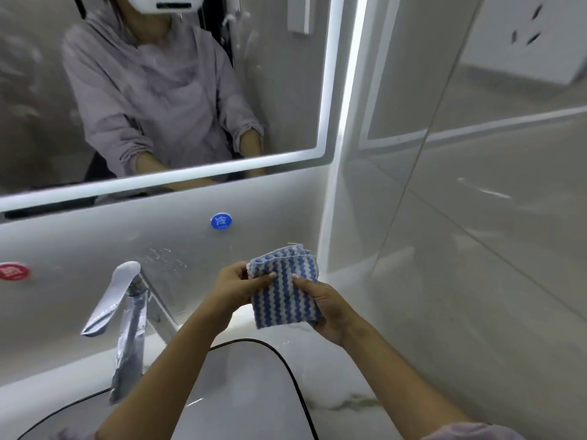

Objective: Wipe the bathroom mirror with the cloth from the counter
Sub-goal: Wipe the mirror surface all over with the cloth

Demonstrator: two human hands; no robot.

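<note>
Blue-and-white wavy-ribbed folded cloth (284,287) pinched between both hands, left (236,289), right (330,309).

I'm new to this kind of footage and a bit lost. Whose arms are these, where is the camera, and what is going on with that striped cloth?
There is no machine here: a person wears a camera on the head, so you look down along their own bare arms. The left hand and the right hand together hold a folded blue-and-white striped cloth above the counter. Below is the sink, with a chrome faucet to the left. Up on the wall is the mirror with a lit edge; it shows streaks, and the person's reflection in a grey top. The cloth has not touched the mirror yet. Red and blue round stickers sit on the wall.
</note>
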